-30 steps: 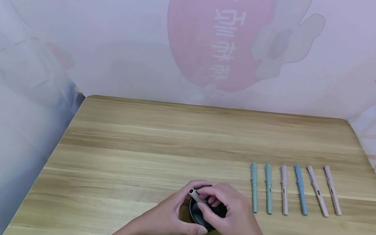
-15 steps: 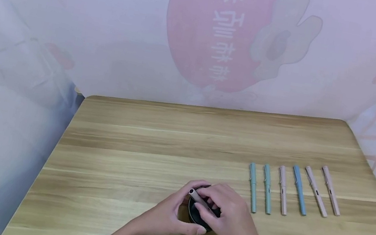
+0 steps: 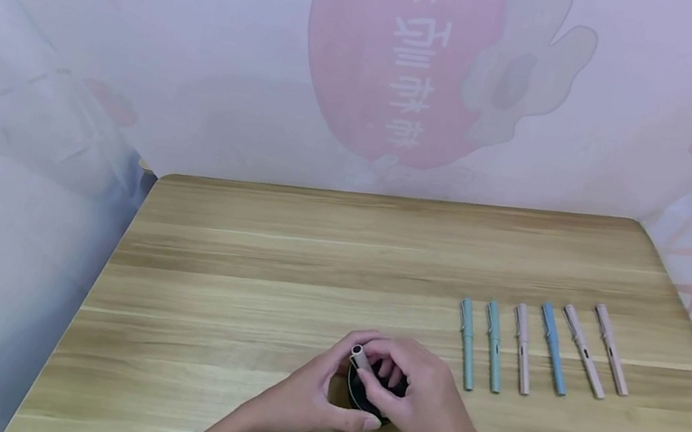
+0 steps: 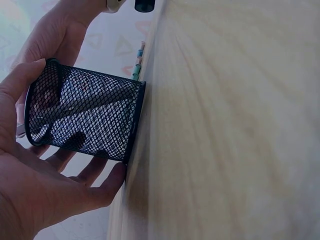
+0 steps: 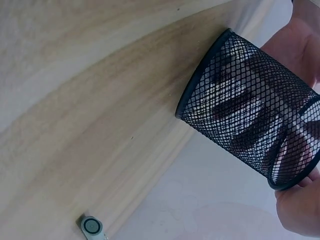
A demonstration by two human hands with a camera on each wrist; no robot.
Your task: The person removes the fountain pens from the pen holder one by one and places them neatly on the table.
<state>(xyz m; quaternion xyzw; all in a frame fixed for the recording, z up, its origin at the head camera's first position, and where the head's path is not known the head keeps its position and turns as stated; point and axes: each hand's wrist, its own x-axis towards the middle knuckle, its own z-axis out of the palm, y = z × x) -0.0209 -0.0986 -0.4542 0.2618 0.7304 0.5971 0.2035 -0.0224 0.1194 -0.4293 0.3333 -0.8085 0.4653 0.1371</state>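
A black mesh pen cup (image 4: 85, 110) stands upright on the table at the near middle. My left hand (image 3: 310, 399) holds it from the left, fingers curled round its far side and thumb at the near side. My right hand (image 3: 428, 397) is over the rim and pinches a pale pinkish pen (image 3: 362, 360) between thumb and fingers. The pen slants, its cap end sticking up at the left of the rim. Through the mesh in the left wrist view, its shaft lies diagonally inside the cup. In the right wrist view the cup (image 5: 245, 100) partly covers the left hand.
To the right, several capped pens lie in a row on the wooden table (image 3: 270, 249): two green pens (image 3: 467, 345), a pink pen (image 3: 522, 349), a blue pen (image 3: 554, 349) and two more pink pens (image 3: 584, 352). A pale printed curtain (image 3: 239, 74) hangs behind the table.
The right hand has shifted slightly left over the cup. The pen has tilted and turned a little in its fingers, its clip now showing. The left hand and cup have stayed put.
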